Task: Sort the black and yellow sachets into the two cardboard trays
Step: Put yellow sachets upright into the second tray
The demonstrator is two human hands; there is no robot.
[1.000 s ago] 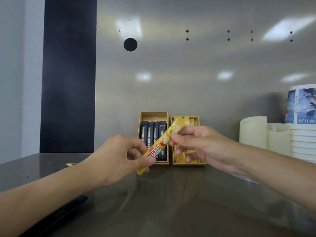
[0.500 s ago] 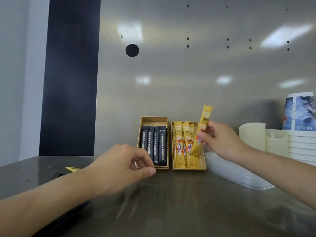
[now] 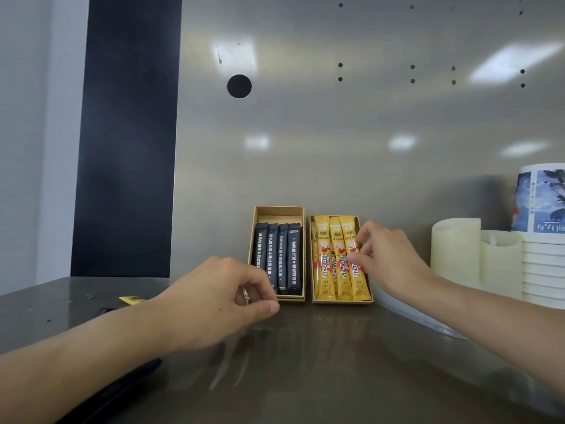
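Observation:
Two cardboard trays stand side by side against the metal back wall. The left tray (image 3: 278, 211) holds several black sachets (image 3: 282, 258) lying lengthwise. In the right tray (image 3: 341, 301) several yellow sachets (image 3: 324, 258) lie side by side. My right hand (image 3: 388, 261) reaches over the right tray's right side, thumb and fingertips pinching the rightmost yellow sachet (image 3: 358, 284), which lies flat in the tray. My left hand (image 3: 220, 298) hovers at the left tray's front left corner, fingers curled with nothing in them, and it hides that corner.
Cream cylinders (image 3: 455, 252) and a stack of paper cups (image 3: 544, 267) stand at the right, with a clear plastic lid (image 3: 428, 324) in front of them. A small yellow scrap (image 3: 132, 299) lies on the dark counter at the left. A black object (image 3: 116, 390) sits under my left forearm.
My right hand took the yellow sachet from my left hand, carried it upright to the right tray and laid it down at the tray's right side. My left hand stayed near the left tray.

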